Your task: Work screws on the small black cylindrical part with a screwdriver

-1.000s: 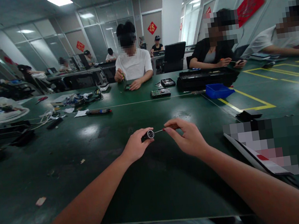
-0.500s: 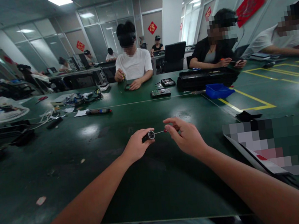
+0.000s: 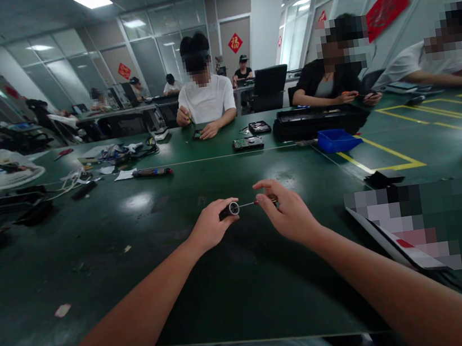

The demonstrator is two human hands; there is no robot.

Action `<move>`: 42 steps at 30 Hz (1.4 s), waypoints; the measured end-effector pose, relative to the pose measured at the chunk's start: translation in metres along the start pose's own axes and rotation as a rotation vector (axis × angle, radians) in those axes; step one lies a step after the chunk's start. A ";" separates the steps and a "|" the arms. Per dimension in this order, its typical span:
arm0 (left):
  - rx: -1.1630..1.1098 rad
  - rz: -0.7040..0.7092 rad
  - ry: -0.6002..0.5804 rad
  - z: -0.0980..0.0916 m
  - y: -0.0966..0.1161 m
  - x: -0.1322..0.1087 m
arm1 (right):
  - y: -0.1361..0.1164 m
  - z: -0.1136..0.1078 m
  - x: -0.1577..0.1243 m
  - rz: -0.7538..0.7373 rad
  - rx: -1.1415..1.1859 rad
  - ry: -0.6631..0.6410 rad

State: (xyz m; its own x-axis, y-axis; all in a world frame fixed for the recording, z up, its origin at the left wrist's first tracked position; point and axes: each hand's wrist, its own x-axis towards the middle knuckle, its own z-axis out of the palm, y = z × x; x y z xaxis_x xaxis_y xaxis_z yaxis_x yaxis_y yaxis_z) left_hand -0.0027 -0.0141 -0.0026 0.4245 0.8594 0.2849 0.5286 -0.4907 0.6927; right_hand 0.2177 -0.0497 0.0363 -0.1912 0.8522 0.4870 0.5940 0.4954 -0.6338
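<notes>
My left hand [image 3: 211,224] is closed around a small black cylindrical object [image 3: 233,209] with a silver ring at its end; its exact kind does not show. A screwdriver [image 3: 247,204] points left from my right hand [image 3: 288,209], its thin metal shaft reaching the ringed end. The tip's exact contact is too small to make out. My right thumb and fingers curl about the screwdriver's reddish handle, with the index finger lifted a little. Both hands are above the green table [image 3: 247,295].
A silver laptop-like slab [image 3: 412,254] lies near my right forearm, partly blurred out. Farther back are a blue tray [image 3: 337,140], a long black casing [image 3: 320,121], a circuit-board device [image 3: 248,143] and a dark pen-shaped tool [image 3: 152,172]. A person [image 3: 205,97] works opposite.
My right thumb and index finger have shifted slightly on the screwdriver handle. My left hand and the black object stay in place.
</notes>
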 end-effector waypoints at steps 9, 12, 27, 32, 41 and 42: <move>0.014 0.010 0.002 0.001 -0.001 0.001 | 0.000 0.002 -0.001 0.035 0.063 0.042; 0.020 0.009 0.010 0.002 -0.001 0.002 | 0.002 0.007 -0.001 0.095 0.200 0.108; 0.258 0.151 -0.027 -0.003 -0.002 0.007 | 0.031 0.021 0.014 0.602 0.823 0.227; 0.234 0.100 -0.035 -0.002 -0.004 0.007 | 0.033 0.021 0.012 0.440 0.671 0.279; 0.226 0.100 -0.031 -0.001 0.000 0.006 | 0.017 0.017 0.006 0.227 0.392 0.152; 0.225 0.103 -0.034 -0.001 0.000 0.006 | 0.016 0.017 0.005 0.215 0.373 0.138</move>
State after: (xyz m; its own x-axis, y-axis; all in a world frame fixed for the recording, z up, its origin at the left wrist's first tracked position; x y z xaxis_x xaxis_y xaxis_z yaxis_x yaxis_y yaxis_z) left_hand -0.0011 -0.0088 0.0001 0.5068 0.8000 0.3210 0.6302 -0.5980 0.4953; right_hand 0.2128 -0.0349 0.0184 0.0269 0.9244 0.3805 0.2815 0.3582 -0.8902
